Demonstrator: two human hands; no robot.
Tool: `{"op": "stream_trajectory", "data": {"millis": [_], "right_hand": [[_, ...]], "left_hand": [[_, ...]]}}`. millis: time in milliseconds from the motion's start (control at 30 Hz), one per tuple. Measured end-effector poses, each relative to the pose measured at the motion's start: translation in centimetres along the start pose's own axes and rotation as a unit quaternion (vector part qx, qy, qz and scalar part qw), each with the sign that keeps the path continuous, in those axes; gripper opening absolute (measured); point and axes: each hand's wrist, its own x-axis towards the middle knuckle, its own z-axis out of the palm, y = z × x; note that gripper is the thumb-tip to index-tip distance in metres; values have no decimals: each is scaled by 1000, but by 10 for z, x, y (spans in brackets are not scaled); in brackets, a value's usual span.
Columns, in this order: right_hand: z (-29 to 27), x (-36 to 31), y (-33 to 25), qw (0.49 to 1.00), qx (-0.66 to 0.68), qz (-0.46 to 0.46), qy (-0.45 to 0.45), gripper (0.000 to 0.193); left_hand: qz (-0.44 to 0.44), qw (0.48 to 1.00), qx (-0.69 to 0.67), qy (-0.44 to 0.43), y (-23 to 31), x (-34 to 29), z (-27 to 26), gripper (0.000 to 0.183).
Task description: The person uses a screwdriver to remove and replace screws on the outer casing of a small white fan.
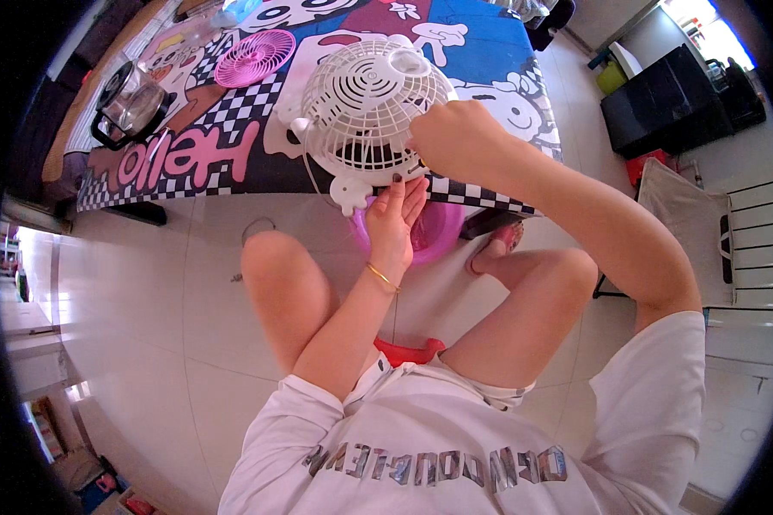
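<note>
A white fan lies on the covered table with the back of its round slotted cage facing up. At the cage's near right edge, my right hand is closed in a fist, knuckles up. A small yellowish bit shows beneath it, but I cannot make out what it grips. My left hand is at the table's front edge, palm turned up and fingers stretched out, its fingertips against the fan's near rim. Beside it, a white cloud-shaped part of the fan sticks out over the edge.
To the left on the patterned tablecloth lie a pink round fan grille and a glass jug with a black handle. A pink basin stands below the table edge. I sit on a red stool. A black cabinet stands at the right.
</note>
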Motion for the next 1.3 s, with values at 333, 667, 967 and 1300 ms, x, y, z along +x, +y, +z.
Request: {"op": "stream_trajectory", "data": {"millis": [333,667,967,1300], "right_hand": [[-10,0,-3,971,-116,-208,27,10],[-9,-1,-4,995,-36,-88,7,12],[-8,-6,-6,996,14,-14,-82,17],[-26,15,-14,985,-57,-150,-66,15]], "left_hand": [[7,1000,2,4,-2,1,-3,26],[12,1000,0,8,-1,0,0,27],[11,1000,1,6,1,1,-1,25],[11,1000,-8,9,-2,2,-3,25]]}}
